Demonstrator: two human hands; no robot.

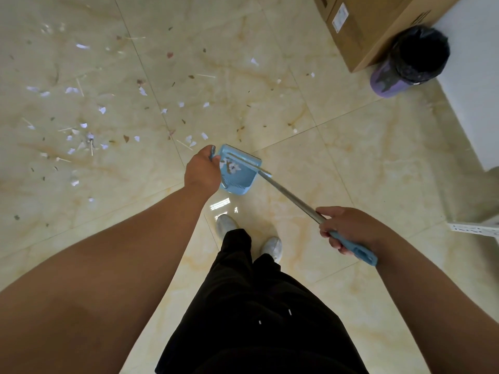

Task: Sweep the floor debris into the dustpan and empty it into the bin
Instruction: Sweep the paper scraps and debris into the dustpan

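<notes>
Two hands grip: my left hand [202, 172] curls round the rim of the dustpan [240, 176], steadying it low beside the debris [102, 109] scattered toward the floor's far-left edge; my right hand [344, 229] clasps the long handle [291, 197] for reach. The bin [383, 82] waits at the far-right corner.

Floor [364, 157]: polished tile, cream marble look, high gloss, glare spots showing. Dustpan [240, 174]: smooth light-blue plastic, slotted ribs along one edge. Broom pole [289, 195]: bare silver metal, dull sheen. Its grip [359, 252]: smooth blue plastic. Paper scraps [102, 109]: thin white paper, matt. Sticks [80, 87]: pale, wood-like, can't confirm. Box [378, 25]: matt brown cardboard with a white paper label [340, 17]. Bin [386, 82]: purple plastic, scuffed. Liner [421, 52]: black plastic film, crinkled, slight shine. Trousers [256, 306]: black cloth, matt.
</notes>
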